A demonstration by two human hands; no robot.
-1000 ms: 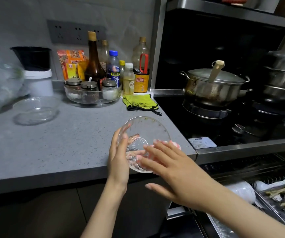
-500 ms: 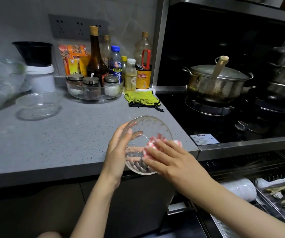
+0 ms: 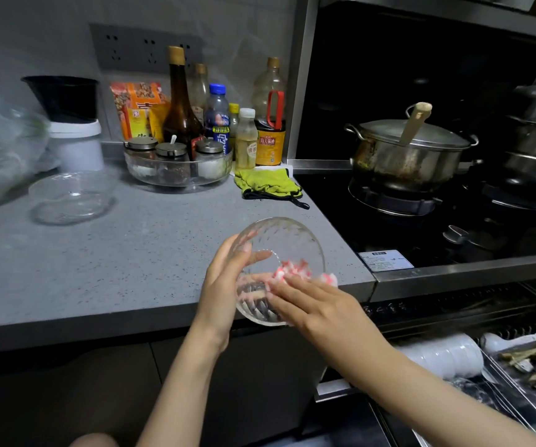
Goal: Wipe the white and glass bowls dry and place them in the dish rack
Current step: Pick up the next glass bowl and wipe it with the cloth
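**Inspector:** Surfaces first.

**Assistant:** The grey countertop is on the left and the black hob is on the right. A lidded steel pot stands on the hob's rear burner. The dish rack sits below the hob, at the lower right.

**Inspector:** Contents of the rack?

**Assistant:** A stack of white bowls lies on its side at the rack's left end. The items further right are too cluttered to identify.

**Inspector:** Location of the glass bowls?

**Assistant:** The ribbed glass bowl is off the counter, held in the air over the countertop's front edge. It is tilted, with its mouth toward the camera. A plain glass bowl sits upright on the countertop at the far left, well apart from both hands.

**Inspector:** Grip, left side.

**Assistant:** The left hand grips the ribbed glass bowl by its left side. Its digits are curled round rim and wall, some visible through the glass.

**Inspector:** Right side.

**Assistant:** The right hand has its fingers straight and close together. They press a red-and-white cloth against the bowl's inside. Part of the cloth laps over the right rim. The thumb is hidden, so I cannot tell whether it pinches the cloth.
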